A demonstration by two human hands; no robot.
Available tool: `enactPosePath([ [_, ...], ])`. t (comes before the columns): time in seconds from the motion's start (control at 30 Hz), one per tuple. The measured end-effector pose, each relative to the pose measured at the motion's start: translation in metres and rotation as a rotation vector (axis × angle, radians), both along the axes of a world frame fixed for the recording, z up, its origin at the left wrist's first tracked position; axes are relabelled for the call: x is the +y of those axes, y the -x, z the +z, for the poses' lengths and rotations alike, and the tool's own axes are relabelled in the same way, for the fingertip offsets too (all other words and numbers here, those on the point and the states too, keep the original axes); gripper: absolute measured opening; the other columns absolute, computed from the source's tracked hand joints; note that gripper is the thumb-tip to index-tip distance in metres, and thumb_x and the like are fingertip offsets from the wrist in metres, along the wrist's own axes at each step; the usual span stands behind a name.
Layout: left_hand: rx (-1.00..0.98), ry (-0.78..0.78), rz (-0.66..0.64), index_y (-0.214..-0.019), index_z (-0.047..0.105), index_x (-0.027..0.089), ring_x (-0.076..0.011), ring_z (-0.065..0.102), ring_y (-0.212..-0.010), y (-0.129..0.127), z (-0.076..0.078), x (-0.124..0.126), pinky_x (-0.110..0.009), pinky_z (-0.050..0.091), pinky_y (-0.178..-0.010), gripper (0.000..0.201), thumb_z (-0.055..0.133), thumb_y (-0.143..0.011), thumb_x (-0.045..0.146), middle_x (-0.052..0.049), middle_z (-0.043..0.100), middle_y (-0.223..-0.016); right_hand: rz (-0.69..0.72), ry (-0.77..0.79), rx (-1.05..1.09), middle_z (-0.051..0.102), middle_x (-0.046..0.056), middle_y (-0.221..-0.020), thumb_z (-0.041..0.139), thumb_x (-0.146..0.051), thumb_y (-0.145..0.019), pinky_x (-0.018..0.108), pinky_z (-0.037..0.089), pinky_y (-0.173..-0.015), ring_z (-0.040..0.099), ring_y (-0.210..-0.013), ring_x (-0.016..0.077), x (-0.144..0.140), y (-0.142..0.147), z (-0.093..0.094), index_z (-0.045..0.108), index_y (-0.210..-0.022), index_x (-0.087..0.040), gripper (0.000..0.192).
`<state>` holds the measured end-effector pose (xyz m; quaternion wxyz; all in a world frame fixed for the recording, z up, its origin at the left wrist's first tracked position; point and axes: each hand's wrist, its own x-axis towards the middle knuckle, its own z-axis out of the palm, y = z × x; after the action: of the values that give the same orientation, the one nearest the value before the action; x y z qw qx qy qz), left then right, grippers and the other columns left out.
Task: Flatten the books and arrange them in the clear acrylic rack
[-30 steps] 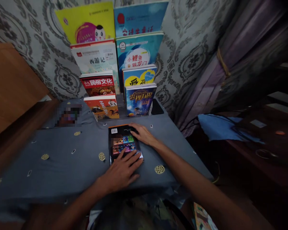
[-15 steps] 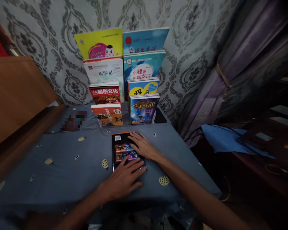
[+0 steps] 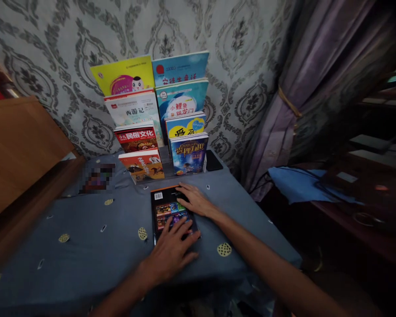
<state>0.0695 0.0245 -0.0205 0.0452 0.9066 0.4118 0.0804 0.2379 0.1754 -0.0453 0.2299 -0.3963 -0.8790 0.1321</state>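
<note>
Just before two columns of upright, colourful paper books (image 3: 152,115), a glossy black rectangular book (image 3: 165,209) was partly covered by the left hand (image 3: 173,248), fingers spread wide, and, nearer the columns, by the right hand (image 3: 196,201), fingers narrowly parted.

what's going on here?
Someone at a table has both palms down on a dark book that lies flat, barcode side up, on a blue-grey tablecloth. The left hand, fingers spread, covers part of its near end; the right hand is at its far right corner. Just beyond, upright books stand in two tiered columns, with a flat black object to their right.
</note>
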Motion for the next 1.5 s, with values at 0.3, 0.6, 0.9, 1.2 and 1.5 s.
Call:
enactPosePath([
  [0.3,0.134,-0.066,0.107,-0.157,0.023,0.031,-0.0394,0.025,-0.15,0.03,-0.015,-0.02,-0.072,0.027,-0.114,0.093,0.066,-0.081,0.065,-0.013,0.03,-0.162,0.017,-0.007,-0.106,0.048,0.02,-0.151,0.054,-0.036,-0.096,0.053,0.032,-0.117,0.039,-0.144,0.0323,-0.029,0.004,0.013,0.054,-0.141,-0.012,0.051],
  [0.6,0.292,-0.159,-0.092,-0.157,0.024,0.031,-0.0303,0.038,-0.146,0.059,-0.018,-0.068,-0.056,0.026,-0.12,0.077,0.061,-0.091,0.019,-0.01,0.042,-0.156,0.137,0.088,-0.025,0.039,0.017,-0.158,0.056,-0.05,-0.095,0.057,0.028,-0.12,0.031,-0.149,0.032,-0.092,-0.015,0.009,0.05,-0.146,-0.018,0.061],
  [0.9,-0.136,-0.315,-0.094,-0.136,0.056,0.023,-0.0176,0.071,-0.105,0.083,0.086,-0.059,-0.027,0.056,-0.09,0.04,0.045,-0.098,0.02,-0.007,0.075,-0.114,0.27,0.367,0.173,0.05,0.01,-0.151,0.045,-0.042,-0.099,0.048,0.034,-0.118,0.045,-0.141,0.0262,-0.105,-0.04,0.024,0.054,-0.143,-0.025,0.047],
  [1.2,-0.568,-0.233,0.275,-0.085,0.072,0.016,-0.0136,0.065,-0.07,0.083,0.139,0.072,-0.021,0.047,-0.065,0.029,0.058,-0.093,0.039,-0.001,0.073,-0.078,-0.002,0.614,0.646,0.049,-0.004,-0.06,0.057,-0.061,-0.087,0.024,0.047,-0.053,0.052,-0.056,0.0131,-0.101,0.002,0.029,0.051,-0.064,-0.021,0.046],
  [1.5,-0.301,-0.177,0.427,-0.102,0.069,0.018,-0.0218,0.067,-0.097,0.095,0.051,0.138,-0.032,0.05,-0.086,0.024,0.047,-0.093,0.021,-0.008,0.074,-0.105,-0.146,0.877,0.711,0.04,-0.01,-0.047,0.067,-0.068,-0.069,0.021,0.043,-0.035,0.045,-0.036,0.0085,-0.077,0.007,0.009,0.048,-0.06,-0.022,0.052],
])
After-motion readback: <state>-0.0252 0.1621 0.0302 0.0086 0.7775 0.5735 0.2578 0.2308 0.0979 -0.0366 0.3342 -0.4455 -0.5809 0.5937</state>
